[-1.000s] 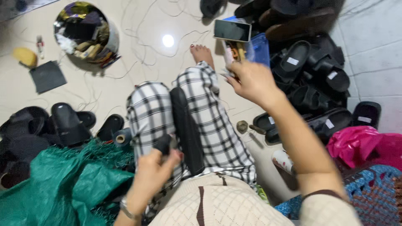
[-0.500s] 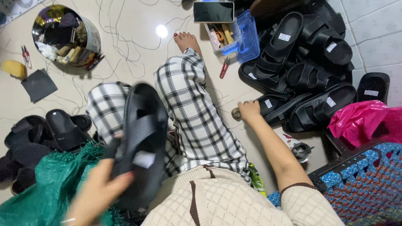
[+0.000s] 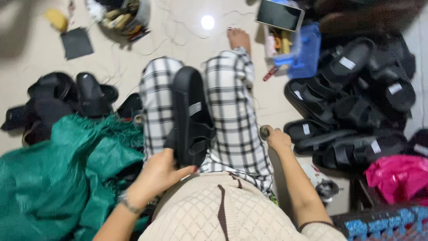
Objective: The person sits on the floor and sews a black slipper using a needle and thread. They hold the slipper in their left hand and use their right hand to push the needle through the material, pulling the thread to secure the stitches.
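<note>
Since half a second ago the black sandal (image 3: 191,117) has swung from the near left, where it was lifted close to the camera, to lie along the lap between the checked trouser legs; the right hand (image 3: 277,138) has barely shifted on the floor.

Largest: green woven sack (image 3: 53,178), crumpled, near left, filling that corner. Pile of black sandals (image 3: 352,107) on the right, stacked and overlapping, several with pale labels on the footbed. Smaller heap of black sandals (image 3: 58,100) on the left, just beyond the sack. Pink plastic bag (image 3: 397,178) near right, beside a blue woven basket edge (image 3: 383,223).

Sandal in hand lies lengthwise, one end pointing far, the other near, straps showing. Left hand (image 3: 156,176) grips its near end, fingers curled round the edge, thumb on top.

Right hand rests on the tiles just right of the right knee, fingers closed narrow on a small dark round object (image 3: 265,131); what it is cannot be told.

Farther off: blue plastic box (image 3: 305,56) with small tools, a phone (image 3: 279,14) propped at its far edge, a metal tin (image 3: 122,13) of scraps far left, a dark square patch (image 3: 76,42) on the floor.
</note>
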